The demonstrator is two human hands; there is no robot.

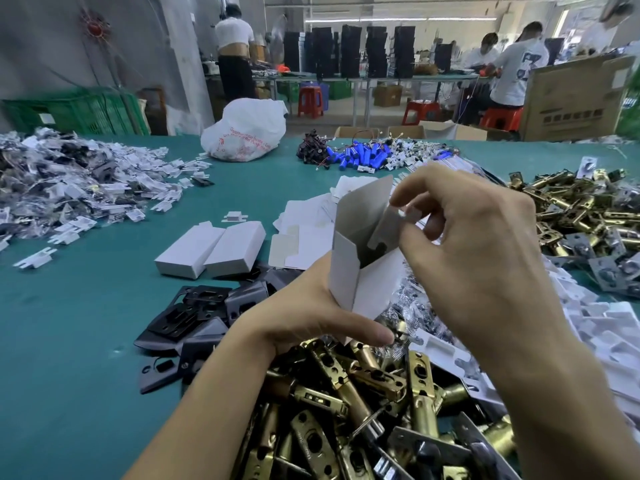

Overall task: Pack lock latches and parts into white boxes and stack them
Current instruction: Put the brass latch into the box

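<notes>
- An open white box (346, 268) is being held upright above the near middle of the green table (86, 306), its top flaps sticking up.
- The left hand (311, 317) is gripping the box's lower end, with its fingers curling round it.
- The right hand (478, 258) is pinching an inner flap at the box's open top between thumb and forefinger.
- A heap of brass latches (346, 410) is lying directly beneath both hands, at the near edge.
- Black plates (194, 317) are lying just left of that heap.
- Two closed white boxes (211, 249) are sitting side by side, touching, left of the held box.
- Flat box blanks (304, 230) are lying behind it.
- White plastic trays (588, 327) are spreading out to the right.
</notes>
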